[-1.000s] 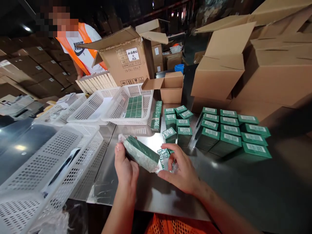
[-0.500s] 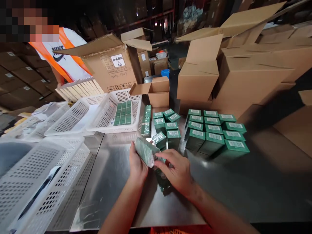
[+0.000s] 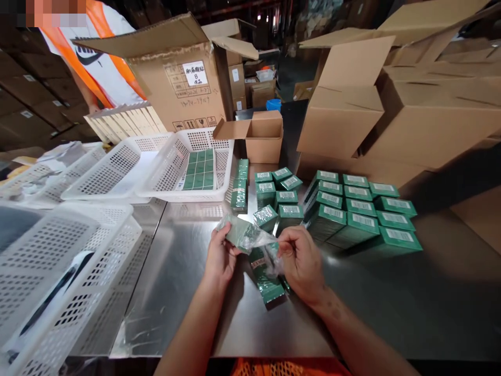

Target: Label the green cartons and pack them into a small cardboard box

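Keep the box (image 3: 239,233) firmly in the grip of the left hand (image 3: 219,256) while drawing the film (image 3: 264,239), pinched by the right hand (image 3: 301,261), evenly toward three o'clock.

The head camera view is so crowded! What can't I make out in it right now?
All in the head view:
Inside of the large labelled carton: hidden by its front wall and flap.
Barcodes on the green boxes: too small to read.
Right palm: hidden by the back of the right hand.
Underside of the wrapped package: hidden by the left hand.
Rest of the nearest white basket: cut off by the left edge.
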Tool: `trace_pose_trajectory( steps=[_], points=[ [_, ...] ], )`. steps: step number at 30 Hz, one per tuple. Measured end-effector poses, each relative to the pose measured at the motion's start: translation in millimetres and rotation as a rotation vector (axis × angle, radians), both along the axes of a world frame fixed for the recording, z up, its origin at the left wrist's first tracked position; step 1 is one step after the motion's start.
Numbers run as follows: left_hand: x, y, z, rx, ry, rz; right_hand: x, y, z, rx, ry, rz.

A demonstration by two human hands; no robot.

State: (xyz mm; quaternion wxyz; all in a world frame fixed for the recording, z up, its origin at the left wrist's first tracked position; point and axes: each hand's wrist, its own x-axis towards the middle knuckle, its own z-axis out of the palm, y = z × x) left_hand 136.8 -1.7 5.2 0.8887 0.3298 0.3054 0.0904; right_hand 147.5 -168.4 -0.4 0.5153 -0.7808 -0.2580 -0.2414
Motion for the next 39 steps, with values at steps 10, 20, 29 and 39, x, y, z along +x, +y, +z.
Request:
trace_pose_trajectory(
  steps=[10, 20, 29, 39],
  points=[
    [-5.7, -5.6, 0.8, 0.172, 0.021, -0.071, -3.4, -3.1, 0.6, -0.074, -0.063, -0.003],
    [-7.9, 4.3, 9.1, 0.378, -0.068, 0.308, -5.2, -4.5, 9.5, 0.288, -0.070, -0.058],
    [-12.4, -17.4, 8.1, 0.268, -0.102, 0.202, -11.0, 5.9, -1.0, -0.022, -0.056, 0.090],
    [-12.6, -18.8, 7.4, 0.300, -0.089, 0.083, -10.1, 6.5, -8.4, 0.214, 0.009, 0.211]
  ],
)
